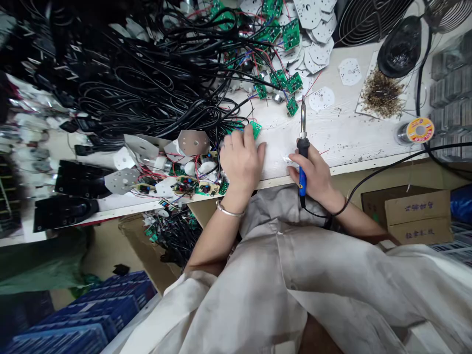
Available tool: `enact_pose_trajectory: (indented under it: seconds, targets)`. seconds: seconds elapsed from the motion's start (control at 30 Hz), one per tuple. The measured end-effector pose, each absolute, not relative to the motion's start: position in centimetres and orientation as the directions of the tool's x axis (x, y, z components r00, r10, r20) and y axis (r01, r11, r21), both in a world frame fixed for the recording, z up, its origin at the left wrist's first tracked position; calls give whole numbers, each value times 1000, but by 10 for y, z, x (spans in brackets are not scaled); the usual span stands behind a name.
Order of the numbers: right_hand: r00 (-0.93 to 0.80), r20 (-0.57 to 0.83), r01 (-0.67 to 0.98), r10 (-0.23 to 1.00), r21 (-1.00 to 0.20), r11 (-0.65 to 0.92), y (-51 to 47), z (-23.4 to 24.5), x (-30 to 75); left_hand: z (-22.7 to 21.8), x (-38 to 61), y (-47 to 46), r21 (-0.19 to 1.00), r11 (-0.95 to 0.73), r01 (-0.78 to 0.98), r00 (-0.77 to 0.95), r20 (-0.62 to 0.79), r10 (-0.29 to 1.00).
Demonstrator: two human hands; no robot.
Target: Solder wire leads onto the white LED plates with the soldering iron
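My right hand (315, 172) is wrapped round the blue handle of a soldering iron (303, 147), whose metal tip points away from me over the white bench. Its black cord loops back under my wrist and off to the right. Over at the left, my left hand (241, 160) has its fingers bent down on a green circuit board (255, 129) at the edge of the cable heap; the fingertips are partly hidden. Beside that wrist lie loose boards with red wires (188, 184) and white motor-like parts. More small green boards (292, 105) sit just beyond the iron's tip.
Black cables (147, 93) are heaped across the left of the bench (350, 142). White perforated plates (319, 34) pile up at the back. On the right are a solder spool (419, 130), a card with brown residue (381, 93) and a fan grille (368, 22). Cardboard boxes (418, 216) stand below.
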State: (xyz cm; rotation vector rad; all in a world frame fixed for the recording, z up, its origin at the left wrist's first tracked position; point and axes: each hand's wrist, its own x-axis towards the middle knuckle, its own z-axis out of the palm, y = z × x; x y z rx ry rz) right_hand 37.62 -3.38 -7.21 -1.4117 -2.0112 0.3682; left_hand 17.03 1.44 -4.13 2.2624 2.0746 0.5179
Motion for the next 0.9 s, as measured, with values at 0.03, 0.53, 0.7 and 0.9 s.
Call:
enact_pose_trajectory:
  seconds: [0.03,0.53,0.7,0.9]
  targets:
    - [-204,325,732,923,-575,364,-33,-72,375,-41,171,20,259,-113,959,47,248,968]
    - [-205,237,761,950,-572,307,-22,-62,364,-7,131,-5,290,-248,925,236,76,969]
    - [-191,279,744,941,-585,324,-20,-63,360,-2,133,-10,177,-268,947,278,-29,960]
    - [-201,350,757,915,-538,372,-29,-67,367,-18,143,-2,243,-349,905,345,63,937]
